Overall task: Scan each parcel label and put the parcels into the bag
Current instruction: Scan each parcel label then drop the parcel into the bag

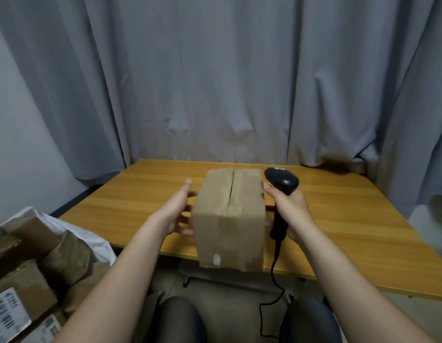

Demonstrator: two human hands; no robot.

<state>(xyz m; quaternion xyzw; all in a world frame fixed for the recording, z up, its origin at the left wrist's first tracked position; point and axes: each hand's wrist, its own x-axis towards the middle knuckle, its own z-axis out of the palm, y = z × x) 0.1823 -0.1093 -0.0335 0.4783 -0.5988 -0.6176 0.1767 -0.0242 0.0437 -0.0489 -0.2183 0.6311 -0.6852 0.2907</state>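
A brown cardboard parcel (230, 219) is held up over the front edge of the wooden table (339, 219), its taped seam facing up. No label shows on the faces I see. My left hand (179, 209) presses against its left side with fingers spread and straight. My right hand (291, 211) grips the handle of a black barcode scanner (282, 181), and its thumb touches the parcel's right side. The scanner head points away from me, beside the parcel's far right corner. Its cable (272, 288) hangs down to my lap.
At the lower left a white bag (66, 231) holds several brown parcels (64, 258), some with barcode labels (7, 315). Grey curtains (215, 82) hang behind the table. My knees show below the table edge.
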